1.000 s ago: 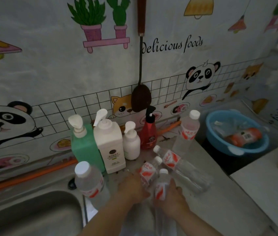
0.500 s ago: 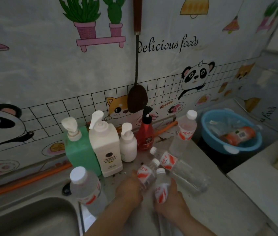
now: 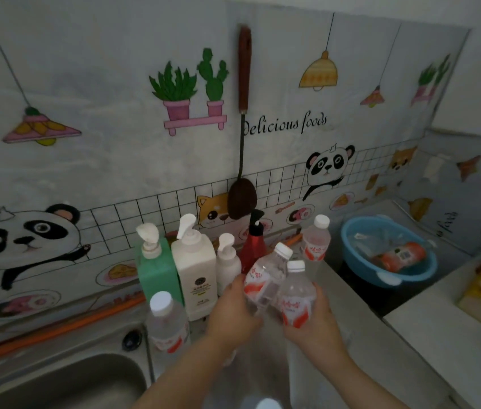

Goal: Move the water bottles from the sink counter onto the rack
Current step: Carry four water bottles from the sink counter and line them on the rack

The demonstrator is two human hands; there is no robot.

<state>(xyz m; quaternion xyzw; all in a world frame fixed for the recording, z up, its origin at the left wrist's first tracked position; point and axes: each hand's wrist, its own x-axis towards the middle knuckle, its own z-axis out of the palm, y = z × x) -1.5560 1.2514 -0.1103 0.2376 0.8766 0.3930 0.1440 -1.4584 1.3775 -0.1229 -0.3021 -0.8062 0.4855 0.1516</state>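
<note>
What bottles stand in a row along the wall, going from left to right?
green pump bottle → big white pump bottle → small white pump bottle → red spray bottle → upright water bottle

The cartoon-printed white wall covering (image 3: 115, 98) bears black script "Delicious foods"; the red-and-white bottle labels (image 3: 294, 309) are too blurred to read.

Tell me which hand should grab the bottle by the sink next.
Left, once it is free. The left hand is nearer the sink-side bottle, which stands just to its left. The right hand is farther off. Both hands already hold bottles, so one must be unloaded first.
</note>
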